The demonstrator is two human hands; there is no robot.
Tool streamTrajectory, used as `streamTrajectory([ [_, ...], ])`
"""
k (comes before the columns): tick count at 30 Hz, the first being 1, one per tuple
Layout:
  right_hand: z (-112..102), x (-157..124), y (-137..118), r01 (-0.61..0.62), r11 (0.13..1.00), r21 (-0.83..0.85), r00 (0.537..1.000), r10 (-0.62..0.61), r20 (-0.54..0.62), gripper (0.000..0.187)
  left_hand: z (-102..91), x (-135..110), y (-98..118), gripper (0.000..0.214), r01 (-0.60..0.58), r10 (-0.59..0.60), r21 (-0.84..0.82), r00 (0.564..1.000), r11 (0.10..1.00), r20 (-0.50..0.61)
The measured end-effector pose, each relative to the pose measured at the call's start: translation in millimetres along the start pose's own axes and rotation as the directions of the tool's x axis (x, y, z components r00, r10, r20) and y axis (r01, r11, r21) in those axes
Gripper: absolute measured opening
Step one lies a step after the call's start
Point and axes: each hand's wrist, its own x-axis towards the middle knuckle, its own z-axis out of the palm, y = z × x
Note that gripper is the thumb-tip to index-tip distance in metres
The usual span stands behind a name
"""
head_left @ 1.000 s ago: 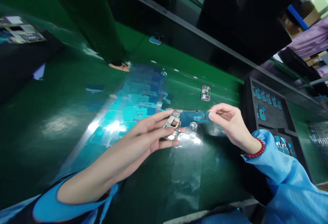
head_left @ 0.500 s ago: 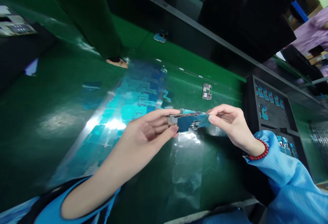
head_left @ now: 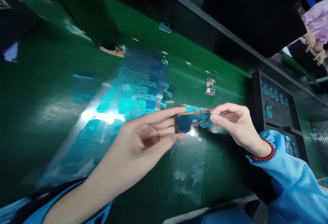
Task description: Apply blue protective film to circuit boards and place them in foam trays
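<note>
No legible text, label, brand, number or sign appears on any surface. The board held between both hands, the loose board on the desk and the boards in the tray show only patterns too small to read.

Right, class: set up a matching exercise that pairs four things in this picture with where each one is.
Things:
1. blue circuit board
2. red bead bracelet
3. lone circuit board
4. black foam tray

Places:
A. lying alone on the green mat
B. pinched between both hands
C. on the right wrist
D. at the right edge of the bench

Pairs: 1-B, 2-C, 3-A, 4-D
</note>
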Motion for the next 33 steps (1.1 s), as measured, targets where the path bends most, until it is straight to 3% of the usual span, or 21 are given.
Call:
streamTrajectory([
  [16, 2.0, -2.4, -1.1, 0.01, 1.0, -0.001, 1.0, -0.01, 0.001, 0.009, 3.0, -5.5, 4.2, 0.042, 0.122, -0.122, 0.013, 0.992, 0.992, -0.045],
  [33, 3.8, -2.0, -3.2, 0.048, 0.999, -0.006, 0.999, -0.048, 0.001, 0.01, 14.4, -10.7, 8.3, 0.035, 0.076, -0.069, 0.03, 0.977, 0.997, -0.203],
])
